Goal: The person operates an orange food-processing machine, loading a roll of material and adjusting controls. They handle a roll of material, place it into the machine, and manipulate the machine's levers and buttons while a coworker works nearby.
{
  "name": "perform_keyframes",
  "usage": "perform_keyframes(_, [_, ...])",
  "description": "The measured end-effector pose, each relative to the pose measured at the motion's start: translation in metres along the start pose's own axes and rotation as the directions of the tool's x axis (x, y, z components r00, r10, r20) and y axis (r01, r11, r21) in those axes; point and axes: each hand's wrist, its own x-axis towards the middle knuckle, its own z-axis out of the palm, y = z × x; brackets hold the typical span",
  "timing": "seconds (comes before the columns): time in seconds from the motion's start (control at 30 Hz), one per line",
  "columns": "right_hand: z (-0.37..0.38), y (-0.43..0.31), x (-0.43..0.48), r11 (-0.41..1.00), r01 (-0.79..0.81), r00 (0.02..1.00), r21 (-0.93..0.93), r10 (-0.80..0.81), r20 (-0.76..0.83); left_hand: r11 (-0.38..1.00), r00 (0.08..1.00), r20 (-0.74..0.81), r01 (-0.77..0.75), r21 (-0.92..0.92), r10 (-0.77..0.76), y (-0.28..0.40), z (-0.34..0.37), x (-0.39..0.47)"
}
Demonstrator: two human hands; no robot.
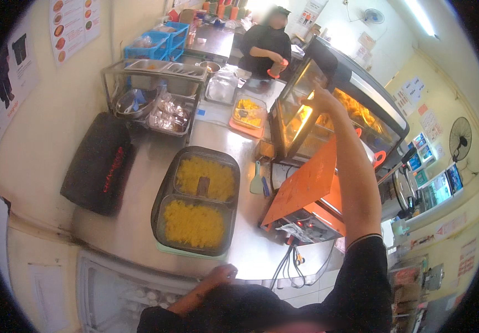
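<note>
My right hand [322, 99] reaches up at the glass door of a lit food warmer [302, 108]; its grip on the door or its edge cannot be made out. My left hand [223, 273] is low, by the front edge of the steel counter [139, 233], with its fingers curled; nothing shows in it. Between the arms, a dark two-compartment pan [228, 200] holds yellow crumbly food in both compartments. An orange metal appliance [306, 183] with red lights stands under my right forearm. A pale green spatula [257, 183] lies left of it.
A black case [96, 166] leans at the left wall. Behind the pan are a steel rack [152, 68], a foil-filled tray [168, 129] and a glass container [248, 112] of yellow food. Cables [293, 266] hang at the front edge. A co-worker [266, 45] stands at the far end.
</note>
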Motion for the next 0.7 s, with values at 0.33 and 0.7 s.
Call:
perform_keyframes(0.33, [0.069,-0.036,0.046,0.998,-0.026,0.995,0.062,0.020,0.094,0.976,0.994,0.104,-0.036,0.215,0.014,-0.014,-0.001,-0.003])
perform_keyframes(0.7, [0.117,-0.056,0.082,0.997,-0.077,0.982,0.022,0.072,0.172,0.946,0.980,-0.097,-0.138,0.292,0.173,-0.002,-0.016,0.008])
